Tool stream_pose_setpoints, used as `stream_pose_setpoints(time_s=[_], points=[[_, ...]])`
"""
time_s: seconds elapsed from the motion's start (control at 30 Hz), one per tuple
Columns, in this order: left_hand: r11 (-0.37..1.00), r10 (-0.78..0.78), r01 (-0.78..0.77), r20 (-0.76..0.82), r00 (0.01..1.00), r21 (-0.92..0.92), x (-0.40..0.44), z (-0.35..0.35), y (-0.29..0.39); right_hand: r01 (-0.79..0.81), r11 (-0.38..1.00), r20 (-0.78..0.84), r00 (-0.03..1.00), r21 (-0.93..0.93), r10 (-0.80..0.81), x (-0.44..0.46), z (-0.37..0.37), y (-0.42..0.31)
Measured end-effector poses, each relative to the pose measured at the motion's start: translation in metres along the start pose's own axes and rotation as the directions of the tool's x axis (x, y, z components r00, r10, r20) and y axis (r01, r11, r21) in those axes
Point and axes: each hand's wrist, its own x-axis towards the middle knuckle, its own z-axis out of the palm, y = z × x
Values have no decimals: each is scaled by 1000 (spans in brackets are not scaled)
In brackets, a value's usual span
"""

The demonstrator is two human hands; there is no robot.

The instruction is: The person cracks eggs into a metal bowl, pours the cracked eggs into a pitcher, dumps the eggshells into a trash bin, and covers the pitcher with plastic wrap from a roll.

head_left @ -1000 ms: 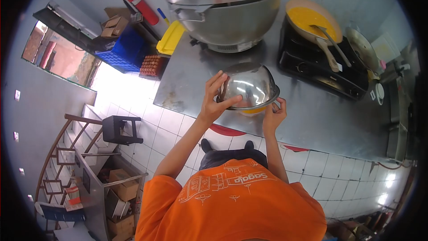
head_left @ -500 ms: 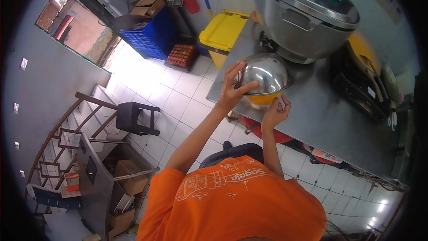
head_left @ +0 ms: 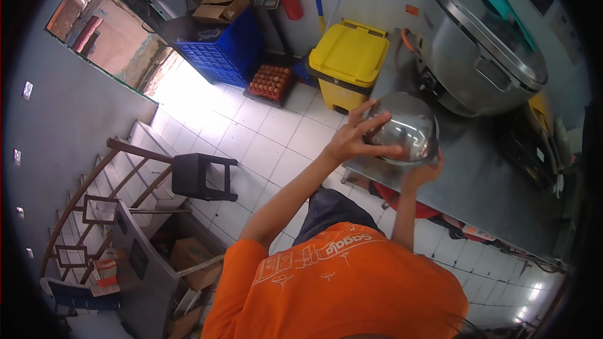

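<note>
A shiny metal bowl (head_left: 405, 129) is held tilted over the near edge of the steel table, its rounded outside facing up toward me. My left hand (head_left: 363, 133) is closed on its left side, fingers spread across the curved metal. At the lower right rim, my right hand (head_left: 424, 173) grips the bowl from below, its fingers partly hidden behind it. What lies inside or under the bowl is hidden.
A large lidded steel pot (head_left: 483, 50) with a turquoise utensil (head_left: 509, 19) on its lid stands on the steel table (head_left: 471, 188). Beyond the left hand are a yellow bin (head_left: 348, 53), an egg tray (head_left: 270, 81) and a blue crate (head_left: 223, 53). A black stool (head_left: 204, 177) stands left.
The bowl has tilted further, and the yellow-orange thing beneath it is now out of sight. Both hands have shifted rightward in view. The right hand has closed in on the rim.
</note>
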Motion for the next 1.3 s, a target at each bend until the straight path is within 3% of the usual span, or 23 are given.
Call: stream_pose_setpoints(time_s=[0.17, 0.23, 0.27, 0.3, 0.33, 0.37, 0.4, 0.43, 0.6, 0.67, 0.7, 0.77, 0.83, 0.87, 0.9, 0.93, 0.97, 1.03, 1.07, 1.1, 1.13, 1.23, 1.3], points=[[996, 33, -34, -12, 999, -85, -18, -30, -80, -23, 960, -121, 993, -280, -11, 4, -6, 14], [906, -285, 296, 83, 955, -303, -36, -29, -110, -89, 972, -159, 986, -217, 54, 5, -9, 21], [871, -422, 435, 104, 900, -230, -38, -25, -127, -171, 965, -213, 969, -199, 128, 4, 0, 9], [804, -563, 575, 115, 818, -155, -44, -21, -136, -252, 948, -262, 945, -194, 198, 0, 2, -2], [541, -761, 750, 159, 629, -380, -46, -19, -142, -262, 942, -265, 942, -208, 204, -3, 5, -1], [528, -766, 757, 170, 620, -383, -47, -17, -156, -227, 941, -279, 948, -250, 154, -3, 4, 0], [-137, -912, 830, 396, 108, -540, -50, -14, -175, -186, 938, -289, 952, -293, 99, -2, 3, -1], [-728, -666, 488, 664, -340, -481, -55, -10, -193, -179, 935, -287, 954, -307, 88, -2, -1, 2], [-924, -370, 248, 843, -390, -291, -157, 1, -295, 11, 789, -201, 965, -614, -170, -3, -18, 14], [-910, -413, 230, 815, -406, -346, -200, -11, -343, 7, 757, -302, 915, -654, -269, -14, -35, 27], [-909, -411, 256, 798, -441, -327, -209, -27, -370, -159, 803, -484, 857, -575, -177, -26, -42, 25], [-919, -316, 55, 644, -696, -391, -264, -26, -443, -346, 819, -735, 665, -457, -130, -59, -14, 11], [-898, -251, -57, 614, -749, -436, -288, -58, -517, -485, 720, -819, 538, -496, -202, -113, 0, 7], [-847, -301, -81, 598, -743, -526, -374, -39, -562, -395, 747, -773, 586, -535, -244, -155, -35, 25], [-845, -517, 204, 662, -543, -494, -427, -46, -598, -417, 607, -692, 642, -676, -330, -198, -87, 47], [-752, -563, 193, 462, -686, -631, -397, -66, -625, -264, 378, -436, 745, -887, -505, -243, -101, 54], [-631, -552, 213, 238, -799, -746, -362, -83, -654, -658, 186, -667, 623, -729, -409, -278, -60, 47], [-482, -730, 423, 84, -678, -768, -450, -75, -720, -673, -176, -687, 726, -718, 24, -346, 7, 49], [-531, -752, 629, -26, -658, -568, -434, -85, -745, -568, -294, -637, 718, -769, 279, -378, 43, 54], [-340, -910, 941, -251, -330, -4, -504, -73, -775, -432, -350, -556, 657, -831, 510, -404, 80, 60], [-75, -977, 946, -215, -6, 314, -512, -72, -800, -304, -362, -473, 566, -881, 675, -426, 110, 62], [-121, -967, 870, -254, 6, 479, -509, -62, -848, -74, -349, -353, 332, -934, 875, -466, 167, 61], [-68, -997, 722, -30, -65, 688, -522, -57, -870, -53, -189, -193, 437, -981, 878, -467, 206, 66]])
